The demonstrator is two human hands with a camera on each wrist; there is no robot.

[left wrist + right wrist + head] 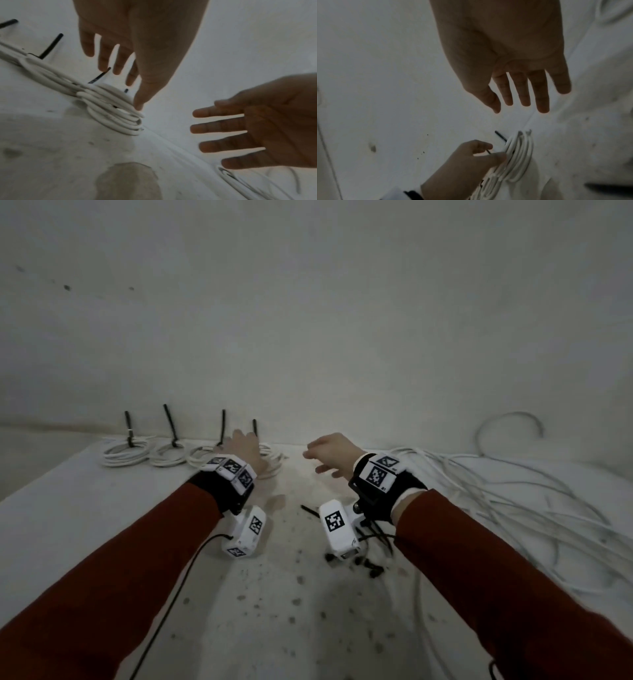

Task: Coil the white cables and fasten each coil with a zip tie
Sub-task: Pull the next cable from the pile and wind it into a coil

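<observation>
Several white cable coils, each with a black zip tie standing up, lie in a row along the far edge by the wall. My left hand (245,448) hovers over the rightmost coil (274,457). In the left wrist view its fingers (118,60) are spread and straight, and only the thumb tip touches the coil (116,115). That coil's zip tie tail (255,429) rises just behind the fingers. My right hand (329,455) hangs beside it, open and holding nothing, fingers (524,92) straight. A tangle of loose white cables (513,508) lies at the right.
Loose black zip ties (370,566) lie on the speckled white table (102,525) under my right wrist. The three other tied coils (168,455) sit left of my left hand. A plain wall rises right behind the coils.
</observation>
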